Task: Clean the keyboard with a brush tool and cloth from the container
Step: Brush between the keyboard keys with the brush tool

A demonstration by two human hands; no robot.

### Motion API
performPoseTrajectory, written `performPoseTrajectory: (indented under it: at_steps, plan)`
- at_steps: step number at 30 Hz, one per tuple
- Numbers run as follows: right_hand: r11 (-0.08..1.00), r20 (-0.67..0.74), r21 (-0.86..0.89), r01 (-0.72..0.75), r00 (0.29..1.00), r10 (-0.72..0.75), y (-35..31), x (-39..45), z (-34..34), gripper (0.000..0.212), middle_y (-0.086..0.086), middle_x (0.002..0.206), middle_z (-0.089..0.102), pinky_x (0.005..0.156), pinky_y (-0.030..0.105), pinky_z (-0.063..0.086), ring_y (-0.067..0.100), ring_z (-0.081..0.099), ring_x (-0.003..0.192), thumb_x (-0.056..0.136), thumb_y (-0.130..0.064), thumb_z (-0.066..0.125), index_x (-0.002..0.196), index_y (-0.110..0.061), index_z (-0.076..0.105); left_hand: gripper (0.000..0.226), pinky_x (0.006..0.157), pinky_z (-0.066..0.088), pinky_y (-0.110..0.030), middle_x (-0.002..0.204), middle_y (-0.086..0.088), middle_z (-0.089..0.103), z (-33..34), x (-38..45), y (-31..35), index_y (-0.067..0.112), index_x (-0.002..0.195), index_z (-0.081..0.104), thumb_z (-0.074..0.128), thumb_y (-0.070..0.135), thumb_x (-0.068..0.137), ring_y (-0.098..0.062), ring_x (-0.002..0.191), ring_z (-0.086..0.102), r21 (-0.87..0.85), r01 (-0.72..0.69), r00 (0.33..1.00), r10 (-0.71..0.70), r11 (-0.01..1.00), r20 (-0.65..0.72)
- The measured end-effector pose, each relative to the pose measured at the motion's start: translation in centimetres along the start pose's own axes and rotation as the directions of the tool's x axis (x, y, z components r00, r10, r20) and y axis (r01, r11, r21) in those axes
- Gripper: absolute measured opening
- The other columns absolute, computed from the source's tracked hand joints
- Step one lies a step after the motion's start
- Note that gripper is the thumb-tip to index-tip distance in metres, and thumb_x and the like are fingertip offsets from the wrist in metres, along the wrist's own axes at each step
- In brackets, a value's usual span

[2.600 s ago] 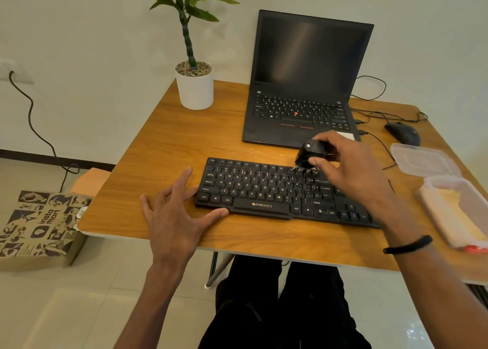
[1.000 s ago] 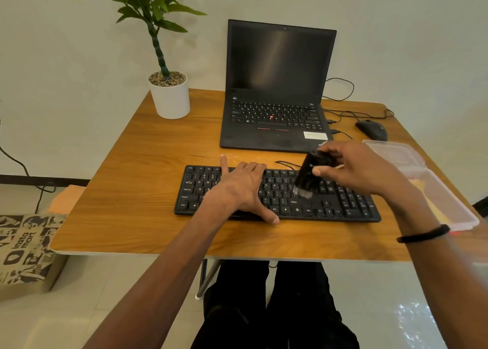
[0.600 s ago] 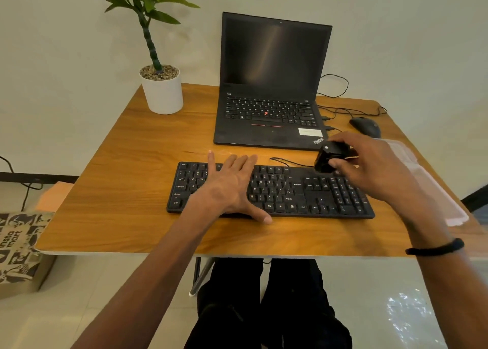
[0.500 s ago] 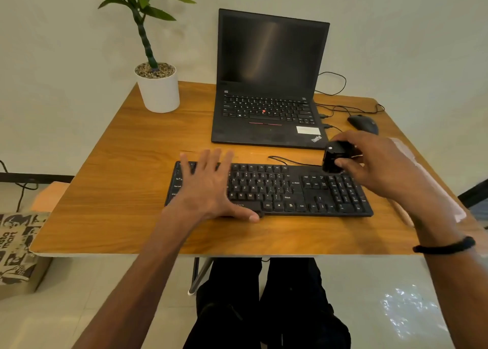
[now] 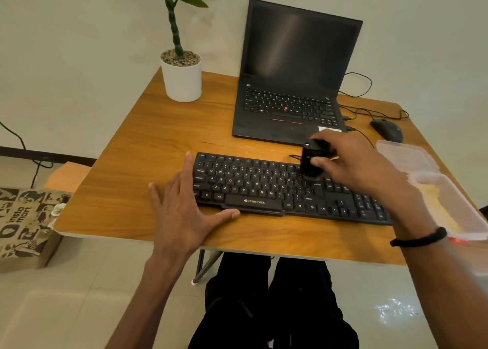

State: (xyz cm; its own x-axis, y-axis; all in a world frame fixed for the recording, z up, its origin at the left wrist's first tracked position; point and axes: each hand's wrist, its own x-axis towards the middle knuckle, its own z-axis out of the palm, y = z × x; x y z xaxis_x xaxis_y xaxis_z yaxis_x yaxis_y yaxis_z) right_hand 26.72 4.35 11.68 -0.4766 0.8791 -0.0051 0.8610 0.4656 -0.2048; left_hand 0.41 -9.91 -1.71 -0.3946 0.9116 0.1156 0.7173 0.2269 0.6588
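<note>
The brushing stage looks to be under way, with the cloth stage not yet begun. The right hand [image 5: 351, 163] pinches a small black brush [image 5: 311, 163] between thumb and fingers, its lower end down on the keys toward the right of the letter block of the black keyboard [image 5: 264, 187]. The left hand [image 5: 184, 211] lies spread flat on the worktop [image 5: 148, 148] at the keyboard's left end, thumb along its front edge, apparently steadying it. The clear container [image 5: 449, 206] sits open at the worktop's right edge, well apart from the brush, with what looks like a pale yellow cloth [image 5: 438, 203] inside, unused. Judging from this, the number pad and the wipe-down remain
</note>
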Motion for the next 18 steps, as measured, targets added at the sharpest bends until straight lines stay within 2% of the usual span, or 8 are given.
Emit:
performPoseTrajectory:
  at_steps: [3, 6, 9, 14, 18]
  plan:
    - [0.998, 0.013, 0.015, 0.057, 0.998, -0.057, -2.1, 1.4, 0.8, 0.046, 0.001, 0.128, 0.065, 0.087, 0.025, 0.039, 0.014, 0.056, 0.110, 0.096, -0.021, 0.069, 0.139, -0.023, 0.053, 0.152, 0.126, -0.003, -0.061, 0.163, -0.004, 0.037, -0.1, -0.1, 0.2, 0.038, 0.159, -0.021, 0.069, 0.090, 0.048, -0.020, 0.155, 0.025, 0.001, -0.003, 1.000, 0.003, 1.000, -0.004]
    - [0.989, 0.019, 0.110, 0.096, 0.995, -0.099, -4.2, 2.7, 1.3, 0.045, -0.001, 0.126, 0.064, 0.086, 0.026, 0.043, 0.009, 0.053, 0.106, 0.095, -0.021, 0.070, 0.138, -0.025, 0.054, 0.154, 0.126, -0.001, -0.062, 0.163, -0.002, 0.037, -0.2, 0.0, 0.2, 0.038, 0.159, -0.022, 0.072, 0.089, 0.047, -0.018, 0.155, 0.022, -0.006, -0.002, 1.000, 0.001, 1.000, -0.008]
    - [0.978, 0.017, 0.153, 0.141, 0.989, -0.146, -6.4, 3.8, 2.1, 0.044, -0.002, 0.123, 0.064, 0.088, 0.029, 0.048, 0.012, 0.057, 0.106, 0.095, -0.023, 0.070, 0.137, -0.025, 0.056, 0.155, 0.125, 0.001, -0.063, 0.163, 0.000, 0.038, -0.2, -0.1, 0.2, 0.038, 0.159, -0.021, 0.076, 0.087, 0.048, -0.017, 0.155, 0.022, -0.021, -0.005, 1.000, 0.004, 1.000, -0.015]
    - [0.963, 0.005, 0.134, 0.232, 0.972, -0.235, -9.4, 5.7, 3.6, 0.039, -0.001, 0.120, 0.066, 0.086, 0.030, 0.043, 0.016, 0.058, 0.106, 0.095, -0.025, 0.070, 0.133, -0.024, 0.058, 0.154, 0.126, 0.001, -0.063, 0.162, 0.002, 0.039, -0.4, -0.1, 0.1, 0.041, 0.158, -0.022, 0.076, 0.087, 0.048, -0.016, 0.155, 0.023, -0.060, -0.005, 1.000, 0.004, 0.998, -0.021]
    - [0.954, -0.008, 0.145, 0.263, 0.964, -0.264, -12.1, 6.9, 4.8, 0.038, 0.002, 0.122, 0.066, 0.090, 0.037, 0.050, 0.021, 0.059, 0.111, 0.095, -0.029, 0.069, 0.131, -0.023, 0.057, 0.156, 0.126, 0.002, -0.062, 0.162, 0.004, 0.039, -0.5, -0.1, 0.1, 0.042, 0.157, -0.024, 0.077, 0.086, 0.048, -0.014, 0.155, 0.022, -0.072, 0.002, 1.000, -0.003, 0.997, -0.027]
